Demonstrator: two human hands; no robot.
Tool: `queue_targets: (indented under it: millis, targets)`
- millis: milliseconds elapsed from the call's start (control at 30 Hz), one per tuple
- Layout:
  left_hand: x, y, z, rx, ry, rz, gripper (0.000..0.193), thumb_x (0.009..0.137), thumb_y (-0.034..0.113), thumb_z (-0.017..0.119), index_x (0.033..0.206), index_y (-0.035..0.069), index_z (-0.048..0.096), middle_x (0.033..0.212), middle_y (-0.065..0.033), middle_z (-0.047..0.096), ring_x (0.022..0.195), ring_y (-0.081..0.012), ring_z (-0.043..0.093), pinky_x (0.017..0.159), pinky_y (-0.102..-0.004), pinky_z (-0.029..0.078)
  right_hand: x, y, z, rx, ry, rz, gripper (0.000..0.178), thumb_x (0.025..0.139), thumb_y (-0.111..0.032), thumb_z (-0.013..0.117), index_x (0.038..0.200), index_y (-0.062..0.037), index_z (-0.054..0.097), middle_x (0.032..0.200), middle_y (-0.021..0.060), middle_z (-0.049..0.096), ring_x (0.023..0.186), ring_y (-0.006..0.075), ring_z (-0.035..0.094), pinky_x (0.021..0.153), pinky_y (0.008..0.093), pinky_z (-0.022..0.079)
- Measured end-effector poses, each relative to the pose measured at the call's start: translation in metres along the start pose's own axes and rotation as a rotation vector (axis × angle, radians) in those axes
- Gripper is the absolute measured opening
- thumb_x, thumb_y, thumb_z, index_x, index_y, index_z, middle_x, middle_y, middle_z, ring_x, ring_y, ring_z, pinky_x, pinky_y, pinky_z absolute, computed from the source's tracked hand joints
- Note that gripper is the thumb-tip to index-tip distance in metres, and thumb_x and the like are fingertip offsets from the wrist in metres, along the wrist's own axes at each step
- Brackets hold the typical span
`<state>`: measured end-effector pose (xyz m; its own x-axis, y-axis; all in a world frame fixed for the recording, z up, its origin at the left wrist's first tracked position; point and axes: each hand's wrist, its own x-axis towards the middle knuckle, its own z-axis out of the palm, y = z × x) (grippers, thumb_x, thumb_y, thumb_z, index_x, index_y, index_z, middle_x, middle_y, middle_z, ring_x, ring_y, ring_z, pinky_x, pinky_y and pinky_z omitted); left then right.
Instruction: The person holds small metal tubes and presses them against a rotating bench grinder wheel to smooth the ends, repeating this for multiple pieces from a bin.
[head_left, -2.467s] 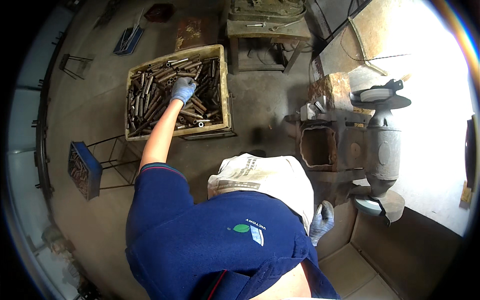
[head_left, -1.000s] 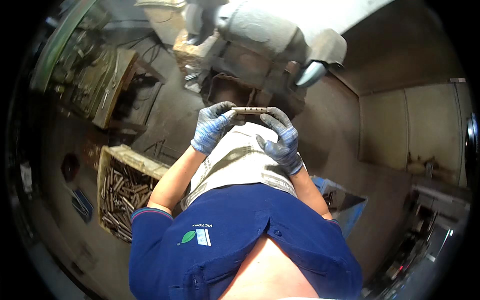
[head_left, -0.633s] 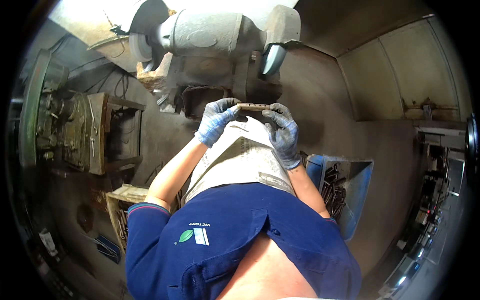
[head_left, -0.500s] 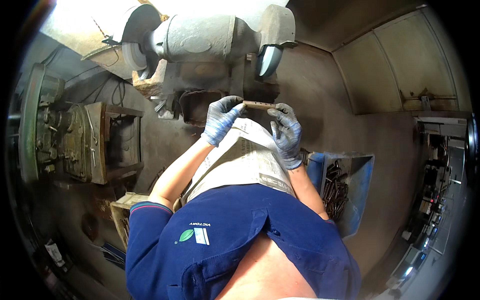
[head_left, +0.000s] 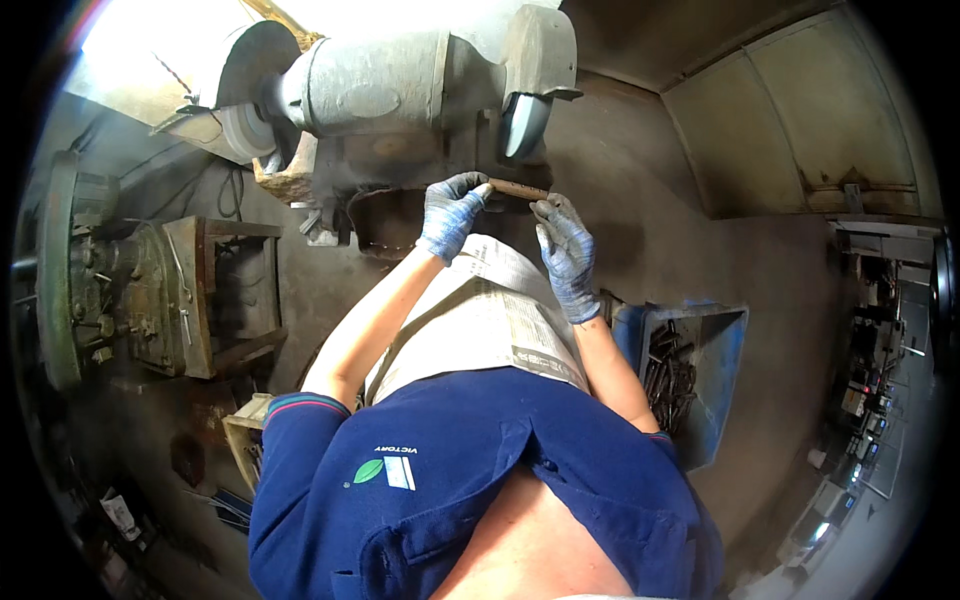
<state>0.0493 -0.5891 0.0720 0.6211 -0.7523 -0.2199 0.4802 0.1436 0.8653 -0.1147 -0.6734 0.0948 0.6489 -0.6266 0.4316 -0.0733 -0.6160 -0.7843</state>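
Observation:
Between my two gloved hands is a short brown metal bar (head_left: 518, 189) with a row of small holes or notches along it. My left hand (head_left: 453, 212) pinches its left end between thumb and fingers. At the right end, my right hand (head_left: 566, 245) grips it with the fingertips. The bar tilts slightly down to the right. Just beyond it stands a grey bench grinder (head_left: 375, 85), with a pale grinding wheel (head_left: 247, 130) on its left and another wheel (head_left: 525, 126) on its right, below the guard. The bar is apart from both wheels.
A blue bin (head_left: 722, 350) of dark metal parts (head_left: 670, 375) stands by my right arm. Newspaper (head_left: 490, 310) covers my lap. At left are a green machine (head_left: 140, 295) and a wooden box (head_left: 245, 430). A metal cabinet (head_left: 790, 120) stands far right.
Both hands have lifted the bar slightly, toward the grinder. The bar has gone from nearly level to tilted, its right end lower. The view has shifted a little.

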Motion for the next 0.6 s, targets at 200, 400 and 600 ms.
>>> queue_targets:
  millis: [200,400,600]
  targets:
    - [0.027,-0.012,0.006,-0.088,0.046,-0.086,0.01,0.086,0.0,0.058,0.094,-0.004,0.062,0.086,-0.01,0.065,0.073,-0.0155,0.063,0.068,-0.0289,0.057,0.016,0.031,0.01,0.4,0.046,0.302,0.028,0.077,0.007,0.064,0.105,0.0028,0.064,0.116,0.0111,0.059,0.111,0.0161,0.055,0.095,0.0265,0.044]
    - [0.04,-0.027,0.019,-0.122,0.117,-0.09,0.01,0.086,-0.001,0.057,0.092,-0.006,0.064,0.082,-0.0097,0.065,0.067,-0.0148,0.062,0.063,-0.0261,0.056,0.03,0.053,0.002,0.175,0.001,0.217,0.023,0.08,0.004,0.064,0.103,0.0026,0.065,0.113,0.0114,0.062,0.104,0.0153,0.058,0.09,0.0269,0.045]
    - [0.049,-0.027,0.025,-0.063,0.141,-0.124,0.009,0.086,0.0,0.058,0.09,-0.005,0.065,0.078,-0.0091,0.066,0.064,-0.014,0.062,0.061,-0.0246,0.052,0.034,0.067,0.006,0.383,0.069,0.372,0.018,0.082,0.003,0.062,0.099,0.0017,0.067,0.098,0.0083,0.066,0.095,0.0151,0.06,0.085,0.0266,0.047]
